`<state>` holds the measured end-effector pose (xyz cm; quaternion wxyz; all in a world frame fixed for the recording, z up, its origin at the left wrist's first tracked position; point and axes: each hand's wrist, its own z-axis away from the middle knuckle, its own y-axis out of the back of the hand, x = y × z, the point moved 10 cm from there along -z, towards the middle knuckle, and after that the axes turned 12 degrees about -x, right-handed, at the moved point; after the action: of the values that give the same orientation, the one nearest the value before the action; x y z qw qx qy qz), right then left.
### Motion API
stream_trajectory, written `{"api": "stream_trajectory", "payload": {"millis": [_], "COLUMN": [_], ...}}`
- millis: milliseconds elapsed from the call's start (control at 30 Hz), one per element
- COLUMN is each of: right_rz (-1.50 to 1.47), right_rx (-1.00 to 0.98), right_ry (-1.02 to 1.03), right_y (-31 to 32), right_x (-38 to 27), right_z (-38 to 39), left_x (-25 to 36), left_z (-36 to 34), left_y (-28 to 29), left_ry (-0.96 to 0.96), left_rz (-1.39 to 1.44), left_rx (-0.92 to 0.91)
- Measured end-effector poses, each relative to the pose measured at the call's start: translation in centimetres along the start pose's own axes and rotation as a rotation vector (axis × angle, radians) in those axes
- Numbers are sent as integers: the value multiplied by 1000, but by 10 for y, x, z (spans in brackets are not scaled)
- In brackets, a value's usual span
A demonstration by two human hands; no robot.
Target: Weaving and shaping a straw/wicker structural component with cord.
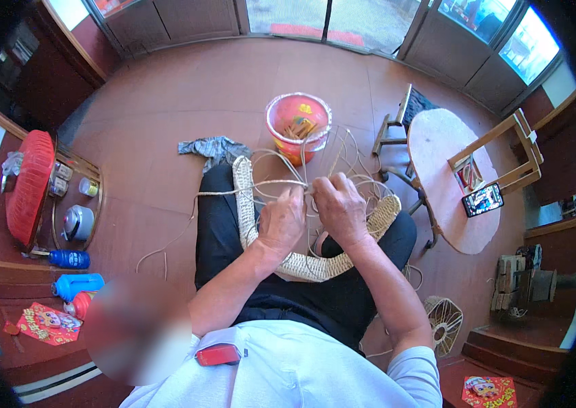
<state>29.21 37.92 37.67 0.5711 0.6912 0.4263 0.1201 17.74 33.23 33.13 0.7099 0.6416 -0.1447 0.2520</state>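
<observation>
A cream woven band (315, 268) curves in a U across my lap, with its left end (241, 170) and right end (384, 212) pointing away from me. Above the middle of the U, my left hand (283, 217) pinches thin, pale cords (277, 182) between thumb and fingers. Close beside it, my right hand (340, 207) is closed on the same cords where they meet. Loose cord lengths loop out past both hands, and one trails to the floor at the left. The fingertips hide the exact spot where the strands cross.
Beyond my knees stands a red bucket (299, 146) holding thin strips, beside a crumpled grey cloth (214, 149). At the right, an oval table (448, 197) carries a phone (483, 200) and a wooden frame (499, 153). A round-topped stand (33, 187) is at the left.
</observation>
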Motion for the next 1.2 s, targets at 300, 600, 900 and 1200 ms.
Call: {"api": "stream_trajectory", "payload": {"millis": [300, 600, 900, 1200], "right_rz": [-96, -147, -73, -58], "right_rx": [18, 39, 101, 66], "right_ry": [-3, -34, -11, -14], "right_y": [6, 12, 10, 9], "right_x": [11, 16, 19, 13], "right_z": [4, 15, 14, 10], "left_x": [24, -7, -162, -465], "left_z": [32, 98, 208, 418], "left_y": [39, 64, 173, 302], "left_ry": [-323, -168, 265, 932], "left_rz": [358, 496, -119, -684], "left_rx": [177, -51, 110, 107]}}
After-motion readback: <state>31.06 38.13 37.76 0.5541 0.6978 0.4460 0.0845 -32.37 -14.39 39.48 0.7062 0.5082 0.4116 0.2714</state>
